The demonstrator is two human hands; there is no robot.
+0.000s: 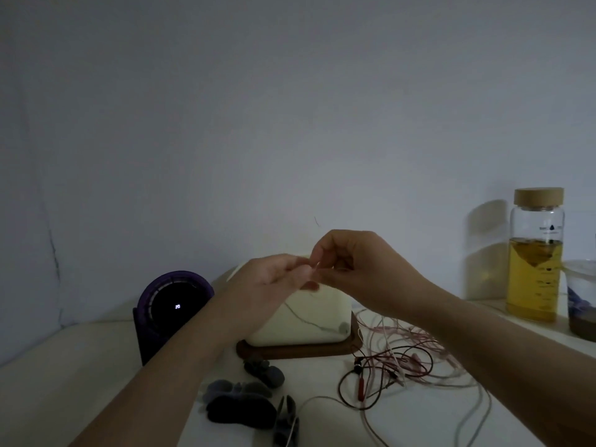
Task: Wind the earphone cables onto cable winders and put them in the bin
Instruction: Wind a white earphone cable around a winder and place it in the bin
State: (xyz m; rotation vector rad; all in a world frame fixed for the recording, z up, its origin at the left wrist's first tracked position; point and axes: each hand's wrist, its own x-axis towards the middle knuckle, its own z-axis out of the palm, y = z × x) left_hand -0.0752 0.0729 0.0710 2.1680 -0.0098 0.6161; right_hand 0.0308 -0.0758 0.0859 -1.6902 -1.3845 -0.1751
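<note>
Both hands are raised together in front of the white bin (300,321). My left hand (274,279) and my right hand (348,262) pinch a thin pale earphone cable (317,267) between their fingertips. A grey strand of that cable (306,319) hangs down across the bin's front to a small earbud (343,327). A tangle of red, pink and dark earphone cables (403,359) lies on the table to the right. Several dark cable winders (245,404) lie at the front, below the bin. Whether a winder is between my fingers cannot be seen.
The bin stands on a brown wooden tray (290,351). A dark round device with a lit display (175,306) stands at the left. On a ledge at the right stand a glass bottle of yellow liquid (535,256) and a glass jar (582,301).
</note>
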